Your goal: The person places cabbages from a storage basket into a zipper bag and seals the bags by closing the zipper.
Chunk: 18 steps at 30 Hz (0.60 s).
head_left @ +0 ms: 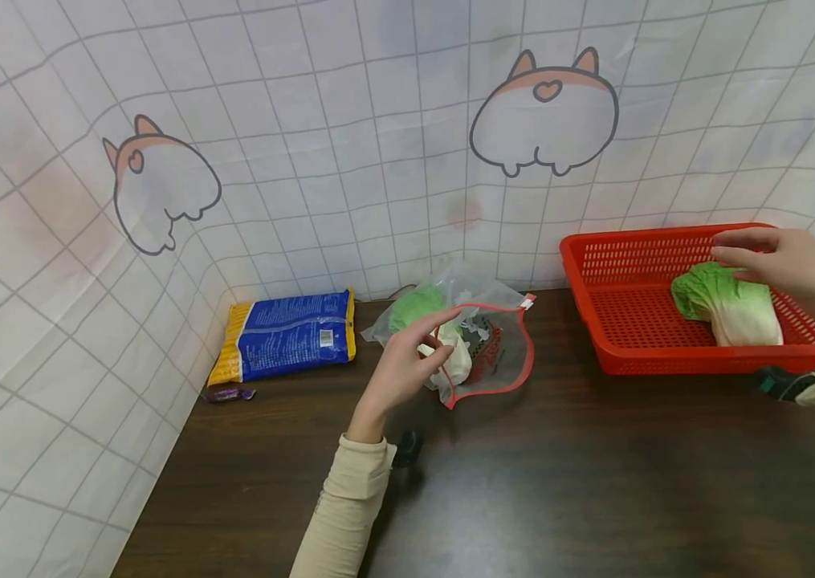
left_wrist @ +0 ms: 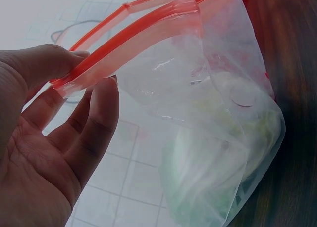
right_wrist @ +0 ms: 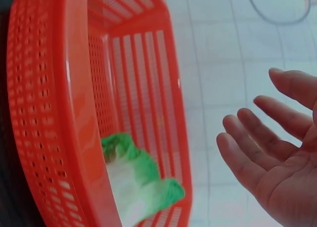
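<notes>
My left hand (head_left: 404, 365) pinches the red-edged rim of a clear zip bag (left_wrist: 143, 83) between thumb and fingers. The bag's mouth gapes in the head view, and inside lies a green and white Chinese cabbage (head_left: 417, 305), blurred through the plastic. Over the red basket (head_left: 696, 361) hovers my right hand (head_left: 797, 261), fingers relaxed and holding nothing. Below it, a second Chinese cabbage (head_left: 739, 309) rests in the basket. The right wrist view shows that hand (right_wrist: 277, 148) apart from the cabbage (right_wrist: 136, 182).
Left of the bag lies a blue and yellow packet (head_left: 291, 335). A small purple wrapped item (head_left: 230, 395) is in front of it. A white gridded curtain (head_left: 291, 160) stands behind the dark wooden table (head_left: 559, 490).
</notes>
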{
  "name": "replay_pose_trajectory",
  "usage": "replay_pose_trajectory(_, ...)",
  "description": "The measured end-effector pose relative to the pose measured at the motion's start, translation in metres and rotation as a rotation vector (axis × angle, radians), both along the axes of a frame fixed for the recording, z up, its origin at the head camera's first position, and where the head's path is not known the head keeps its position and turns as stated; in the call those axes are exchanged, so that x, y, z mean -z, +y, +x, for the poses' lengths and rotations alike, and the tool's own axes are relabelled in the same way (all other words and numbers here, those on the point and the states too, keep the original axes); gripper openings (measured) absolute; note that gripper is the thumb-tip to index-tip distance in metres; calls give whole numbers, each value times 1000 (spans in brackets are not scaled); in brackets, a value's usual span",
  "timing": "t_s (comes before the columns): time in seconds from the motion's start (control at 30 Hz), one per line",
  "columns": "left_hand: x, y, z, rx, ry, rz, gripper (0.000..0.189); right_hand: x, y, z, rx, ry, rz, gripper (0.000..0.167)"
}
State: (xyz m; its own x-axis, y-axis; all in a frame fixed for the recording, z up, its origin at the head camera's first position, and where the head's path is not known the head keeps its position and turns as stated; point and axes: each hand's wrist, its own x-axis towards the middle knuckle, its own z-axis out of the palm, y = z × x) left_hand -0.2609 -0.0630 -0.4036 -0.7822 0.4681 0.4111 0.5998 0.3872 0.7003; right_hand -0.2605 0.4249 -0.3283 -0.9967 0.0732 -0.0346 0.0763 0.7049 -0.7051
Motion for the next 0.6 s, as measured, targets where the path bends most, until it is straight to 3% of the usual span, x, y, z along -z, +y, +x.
replay_pose_trajectory(0.23,0,0,1,15,8,-1,50,6,27,-4,38,-33,90,81)
replay_pose_trajectory(0.6,-1,0,1,7,-8,5,52,14,59,-14,102,-101,-15,99)
